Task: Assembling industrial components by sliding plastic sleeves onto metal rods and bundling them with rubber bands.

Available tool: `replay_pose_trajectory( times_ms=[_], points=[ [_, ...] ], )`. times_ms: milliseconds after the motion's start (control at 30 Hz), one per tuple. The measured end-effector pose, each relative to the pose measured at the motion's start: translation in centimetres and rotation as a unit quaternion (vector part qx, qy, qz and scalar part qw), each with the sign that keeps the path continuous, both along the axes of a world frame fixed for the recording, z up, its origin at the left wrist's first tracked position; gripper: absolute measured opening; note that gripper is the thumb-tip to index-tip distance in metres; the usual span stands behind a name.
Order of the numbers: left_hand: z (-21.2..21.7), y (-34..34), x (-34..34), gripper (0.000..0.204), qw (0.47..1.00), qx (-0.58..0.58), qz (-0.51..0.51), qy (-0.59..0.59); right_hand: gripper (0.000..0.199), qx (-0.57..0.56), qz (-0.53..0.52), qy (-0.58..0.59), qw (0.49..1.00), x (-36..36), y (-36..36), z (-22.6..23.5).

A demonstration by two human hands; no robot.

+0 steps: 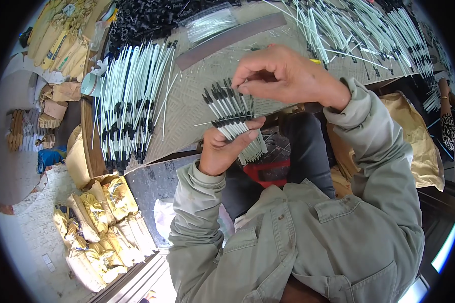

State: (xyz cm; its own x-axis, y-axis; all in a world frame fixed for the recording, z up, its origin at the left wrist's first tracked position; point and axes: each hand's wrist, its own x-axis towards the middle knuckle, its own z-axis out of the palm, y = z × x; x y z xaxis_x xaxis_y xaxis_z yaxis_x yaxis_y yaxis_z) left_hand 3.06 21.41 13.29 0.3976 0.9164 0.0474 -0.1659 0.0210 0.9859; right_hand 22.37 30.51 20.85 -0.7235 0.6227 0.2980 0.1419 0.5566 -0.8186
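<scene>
My left hand (pixel 218 151) is wrapped round a fanned row of thin white rods (pixel 240 144) with black fittings, held above my lap at the table's near edge. The black tips point up and away from me, and the white ends stick out below my fingers. A thin pale strand (pixel 203 124) juts out to the left of the row. Just above the tips, my right hand (pixel 290 76) pinches thumb and forefinger together beside the row's far end. Whatever lies between those fingertips is too small to make out.
White rods with black fittings (pixel 131 76) lie in a heap at the table's left; more rods (pixel 338 30) cover its far right. Behind are black parts (pixel 146 17), a clear tray of strands (pixel 212 25) and a dark flat bar (pixel 232 41). Another person's arm (pixel 446 93) shows at right.
</scene>
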Motion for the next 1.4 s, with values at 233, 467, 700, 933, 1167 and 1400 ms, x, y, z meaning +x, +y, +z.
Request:
replay_pose_trajectory(
  times_ms=[233, 467, 700, 933, 1167, 1400],
  points=[
    [0.0, 0.0, 0.0, 0.022, 1.0, -0.004, 0.0, 0.005, 0.01, 0.053, -0.014, -0.022, 0.998, -0.2, -0.4, 0.9],
    [0.1, -0.1, 0.1, 0.021, 1.0, -0.006, 0.0, -0.013, 0.009, 0.057, -0.008, -0.02, 0.998, -0.3, 0.3, 0.8],
    [0.0, -0.1, 0.1, 0.021, 1.0, 0.007, -0.001, -0.003, 0.011, 0.102, 0.006, -0.065, 0.993, -0.5, 0.5, 1.4],
    [0.0, -0.1, 0.1, 0.021, 1.0, -0.002, -0.002, -0.009, 0.022, -0.087, 0.075, 0.034, 0.993, -1.0, 0.6, -0.1],
    [0.3, 0.0, -0.2, 0.021, 0.999, -0.018, -0.016, -0.034, 0.024, -0.153, 0.144, 0.057, 0.976, -0.9, 1.1, -0.2],
    [0.1, 0.0, 0.0, 0.022, 1.0, -0.01, -0.017, -0.022, 0.02, -0.069, 0.07, 0.008, 0.995, -0.9, 0.3, 0.0]
  ],
)
